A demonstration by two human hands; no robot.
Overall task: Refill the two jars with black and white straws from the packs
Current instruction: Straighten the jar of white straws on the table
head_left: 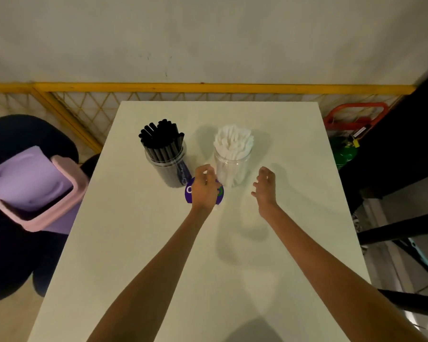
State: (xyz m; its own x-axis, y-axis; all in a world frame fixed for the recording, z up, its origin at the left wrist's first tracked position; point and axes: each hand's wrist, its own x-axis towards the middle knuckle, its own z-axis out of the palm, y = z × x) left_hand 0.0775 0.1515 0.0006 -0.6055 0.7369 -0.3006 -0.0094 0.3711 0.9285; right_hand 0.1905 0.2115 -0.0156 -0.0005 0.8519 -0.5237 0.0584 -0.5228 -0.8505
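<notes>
Two upright obstacles stand side by side on the far half of the white rectangular table [158, 243]: a clear plastic jar packed with black straws [165, 154] and a clear plastic jar packed with white straws [232, 156], a narrow gap between them. A flat round purple lid [188, 192] lies before that gap. The table's near half and right side are open.

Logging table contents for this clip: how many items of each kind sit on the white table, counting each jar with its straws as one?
Clear plastic jar of black straws: 1
Clear plastic jar of white straws: 1
Round purple sticker or disc, partly under the left hand: 1
Straw packs: 0 visible
Total: 3
</notes>
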